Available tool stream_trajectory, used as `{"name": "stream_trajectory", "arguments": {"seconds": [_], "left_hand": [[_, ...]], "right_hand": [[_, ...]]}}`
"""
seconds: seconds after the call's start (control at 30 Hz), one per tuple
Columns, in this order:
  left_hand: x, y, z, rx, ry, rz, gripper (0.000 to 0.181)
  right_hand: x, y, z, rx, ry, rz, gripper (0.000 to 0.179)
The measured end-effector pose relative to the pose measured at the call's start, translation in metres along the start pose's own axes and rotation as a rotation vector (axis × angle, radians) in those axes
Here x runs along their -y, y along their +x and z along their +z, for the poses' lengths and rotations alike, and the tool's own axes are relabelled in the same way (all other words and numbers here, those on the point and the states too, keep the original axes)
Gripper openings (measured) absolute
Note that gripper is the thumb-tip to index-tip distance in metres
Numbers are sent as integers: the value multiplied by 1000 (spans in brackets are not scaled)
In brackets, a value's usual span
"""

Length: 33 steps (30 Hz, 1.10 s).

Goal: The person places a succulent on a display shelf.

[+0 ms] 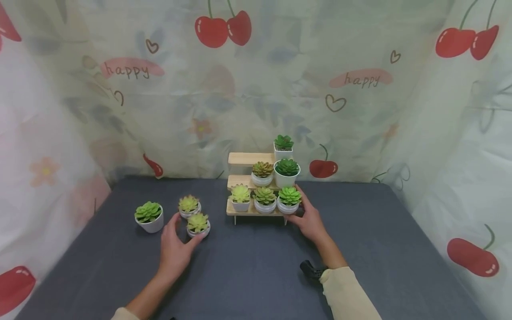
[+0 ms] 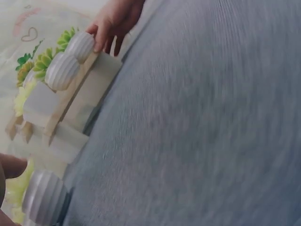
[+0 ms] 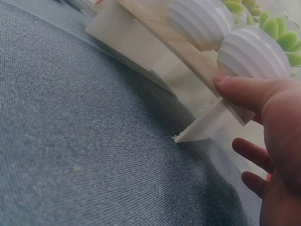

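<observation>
In the head view, the left hand (image 1: 176, 249) spreads its thumb and fingers about a pale green potted succulent (image 1: 198, 224), thumb along its near side. Just behind stands a yellow-green potted succulent (image 1: 189, 205), close by the left fingertips. At the right end of a three-tier wooden stand (image 1: 251, 158), the right hand (image 1: 310, 220) holds a bright green potted succulent (image 1: 289, 200) on the lowest tier. The right wrist view shows the right thumb (image 3: 247, 92) against that ribbed white pot (image 3: 254, 54), at the tier's edge; the index finger is hidden behind the pot.
Two more potted succulents share the lowest tier. On the middle tier are a brownish one (image 1: 262, 174) and a dark green one (image 1: 286, 173); another (image 1: 283, 146) stands on top. A green potted succulent (image 1: 149, 218) sits at the left of the dark grey table (image 1: 248, 275).
</observation>
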<state>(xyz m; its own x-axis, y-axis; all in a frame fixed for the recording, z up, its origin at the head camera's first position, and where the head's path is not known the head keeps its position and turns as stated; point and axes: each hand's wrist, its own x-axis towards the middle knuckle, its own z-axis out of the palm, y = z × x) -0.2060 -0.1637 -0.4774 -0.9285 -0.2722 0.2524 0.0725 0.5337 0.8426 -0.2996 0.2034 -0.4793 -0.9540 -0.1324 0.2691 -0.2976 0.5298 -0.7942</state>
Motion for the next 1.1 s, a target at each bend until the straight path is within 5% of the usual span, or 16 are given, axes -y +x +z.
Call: {"name": "stream_trajectory", "arguments": {"seconds": [0.23,1.1], "left_hand": [[-2,-2,1,76,-118,-166,79],[6,10,12,147,38,-173,73]], "right_hand": [[0,0,0,-2,7,-3,96],[-1,0,0,-9,14,-39,95]]}}
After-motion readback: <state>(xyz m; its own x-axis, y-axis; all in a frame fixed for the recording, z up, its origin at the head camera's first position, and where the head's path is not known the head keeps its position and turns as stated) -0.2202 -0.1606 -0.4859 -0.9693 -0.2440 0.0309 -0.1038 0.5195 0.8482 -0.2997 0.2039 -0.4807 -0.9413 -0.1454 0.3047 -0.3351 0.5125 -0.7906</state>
